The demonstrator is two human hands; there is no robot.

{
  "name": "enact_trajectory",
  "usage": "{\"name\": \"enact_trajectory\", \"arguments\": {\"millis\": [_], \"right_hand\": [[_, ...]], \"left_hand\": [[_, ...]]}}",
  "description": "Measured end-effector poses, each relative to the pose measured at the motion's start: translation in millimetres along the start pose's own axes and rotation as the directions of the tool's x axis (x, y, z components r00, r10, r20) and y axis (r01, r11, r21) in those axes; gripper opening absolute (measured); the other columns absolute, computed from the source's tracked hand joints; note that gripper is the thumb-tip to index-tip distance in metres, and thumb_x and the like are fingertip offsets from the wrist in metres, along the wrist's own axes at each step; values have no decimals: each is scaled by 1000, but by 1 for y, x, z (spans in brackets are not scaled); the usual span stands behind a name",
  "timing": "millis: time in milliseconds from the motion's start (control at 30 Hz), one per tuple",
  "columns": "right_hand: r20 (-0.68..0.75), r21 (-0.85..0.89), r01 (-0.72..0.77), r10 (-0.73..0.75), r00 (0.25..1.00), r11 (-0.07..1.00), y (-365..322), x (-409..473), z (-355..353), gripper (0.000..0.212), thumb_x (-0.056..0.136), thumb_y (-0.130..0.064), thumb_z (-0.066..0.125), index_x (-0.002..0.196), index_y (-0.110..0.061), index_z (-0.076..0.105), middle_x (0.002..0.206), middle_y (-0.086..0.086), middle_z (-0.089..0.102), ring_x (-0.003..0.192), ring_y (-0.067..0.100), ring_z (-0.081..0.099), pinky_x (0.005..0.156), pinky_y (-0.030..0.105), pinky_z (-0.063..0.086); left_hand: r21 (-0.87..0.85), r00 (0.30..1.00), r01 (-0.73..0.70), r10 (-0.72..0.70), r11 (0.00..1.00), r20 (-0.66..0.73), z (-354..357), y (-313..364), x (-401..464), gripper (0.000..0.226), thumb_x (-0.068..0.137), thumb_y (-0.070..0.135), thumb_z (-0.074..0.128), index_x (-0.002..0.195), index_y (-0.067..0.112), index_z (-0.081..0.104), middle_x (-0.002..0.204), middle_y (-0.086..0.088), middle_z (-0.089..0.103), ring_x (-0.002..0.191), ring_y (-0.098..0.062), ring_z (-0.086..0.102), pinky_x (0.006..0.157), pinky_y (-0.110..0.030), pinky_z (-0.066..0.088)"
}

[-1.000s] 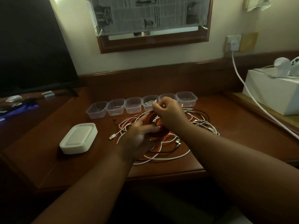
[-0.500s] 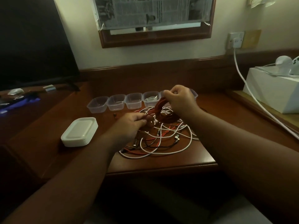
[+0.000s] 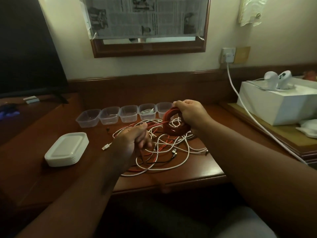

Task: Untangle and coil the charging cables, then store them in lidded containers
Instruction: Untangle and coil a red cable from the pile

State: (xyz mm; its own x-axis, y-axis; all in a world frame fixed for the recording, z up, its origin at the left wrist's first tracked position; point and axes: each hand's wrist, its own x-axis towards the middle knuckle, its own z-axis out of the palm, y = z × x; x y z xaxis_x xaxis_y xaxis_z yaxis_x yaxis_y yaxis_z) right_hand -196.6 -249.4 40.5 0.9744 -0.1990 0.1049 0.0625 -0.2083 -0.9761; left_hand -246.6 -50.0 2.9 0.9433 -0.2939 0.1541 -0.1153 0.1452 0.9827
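Red braided cable [image 3: 173, 122] is what we have in hand: our right hand [image 3: 190, 114] grips a coil of it held just above the tabletop [image 3: 202, 169], fingers curled round the top of the loops, while our left hand [image 3: 135, 138] pinches the free run of the same cable, drawn fairly straight between the two. It looks light and limp, soft enough to bend into tight rings yet, we judge, springy enough to fan open if the grip slackens. So we would keep hold across all the loops at one spot, and feed the loose length through the left fingers close to the coil.

Below lies the tangle of white cables [image 3: 171, 148], with red and black strands crossing it; pulling hard could drag the whole heap, so gentle tension seems wise. Plug ends are the stiff parts and may snag.

Behind the tangle stands a row of clear containers [image 3: 109, 115]; one already holds a coiled white cable [image 3: 147, 111]. The stack of lids [image 3: 66, 149] sits to the left, well apart.
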Motion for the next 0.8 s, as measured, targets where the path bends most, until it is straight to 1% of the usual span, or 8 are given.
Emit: {"name": "enact_trajectory", "arguments": {"millis": [167, 333, 433, 533, 600, 633, 700, 800], "right_hand": [[1, 225, -135, 139, 990, 965, -13, -3, 0, 22, 93, -33, 61, 79, -17, 62, 59, -2, 52, 50, 11, 46, 54, 29, 41], [359, 522, -421, 256, 897, 742, -27, -33, 16, 36, 92, -45, 62, 74, -15, 55, 48, -6, 40, 34, 8, 39, 45, 23, 48], [405, 636, -442, 214, 889, 633, -28, -48, 33, 43, 81, -52, 70, 85, -12, 58, 51, -5, 42, 38, 9, 43, 56, 34, 56], [371, 733, -388, 150, 916, 559, -28, -61, 47, 40, 84, -46, 68, 90, -10, 55, 46, -2, 55, 41, 14, 58, 74, 49, 56], [358, 750, -353, 106, 928, 559, -25, -64, 56, 47, 81, -44, 71, 106, -7, 57, 68, 6, 70, 73, 27, 71, 84, 54, 56], [336, 753, -328, 96, 937, 571, -24, -65, 60, 55, 78, -43, 75, 116, -7, 58, 85, 9, 72, 88, 33, 71, 83, 54, 57], [254, 751, -245, 74, 964, 614, -22, -64, 67, 65, 73, -39, 79, 125, -7, 57, 88, 6, 66, 84, 28, 72, 75, 51, 60], [106, 680, -84, 16, 994, 728, -16, -67, 71, 57, 81, -39, 75, 123, -9, 53, 86, 4, 59, 72, 15, 66, 66, 37, 59]], "left_hand": [[294, 999, 12, -1, 956, -39, -7, -7, -7, 44, 98, 45, 50, 63, 19, 56, 57, -5, 38, 51, -17, 38, 59, -35, 38], [502, 991, -57, 109, 863, -74, -7, -18, -11, 26, 95, 42, 54, 83, 26, 71, 77, 18, 65, 71, 7, 59, 73, -29, 42], [427, 941, -82, 211, 901, -264, -5, -16, -8, 18, 96, 35, 58, 83, 32, 69, 93, 12, 66, 85, 7, 61, 82, -29, 45], [321, 917, -56, 176, 945, -357, 1, -11, -9, 24, 96, 36, 61, 79, 24, 74, 85, 5, 71, 79, -5, 63, 84, -41, 49], [101, 928, -31, 66, 994, -366, 8, -4, -11, 23, 95, 26, 59, 87, 14, 77, 93, -12, 74, 86, -15, 65, 90, -46, 51], [-48, 932, -21, 2, 999, -362, 11, -1, -10, 21, 94, 19, 58, 93, 8, 76, 101, -19, 73, 94, -21, 67, 94, -44, 51], [-249, 927, -5, -89, 968, -365, 13, 3, -11, 21, 93, 12, 57, 102, 2, 73, 110, -20, 72, 103, -23, 68, 92, -36, 53], [-266, 933, -6, -91, 964, -349, 16, 2, -13, 22, 95, 9, 54, 99, 9, 75, 104, -11, 76, 101, -18, 72, 83, -30, 54]]}}
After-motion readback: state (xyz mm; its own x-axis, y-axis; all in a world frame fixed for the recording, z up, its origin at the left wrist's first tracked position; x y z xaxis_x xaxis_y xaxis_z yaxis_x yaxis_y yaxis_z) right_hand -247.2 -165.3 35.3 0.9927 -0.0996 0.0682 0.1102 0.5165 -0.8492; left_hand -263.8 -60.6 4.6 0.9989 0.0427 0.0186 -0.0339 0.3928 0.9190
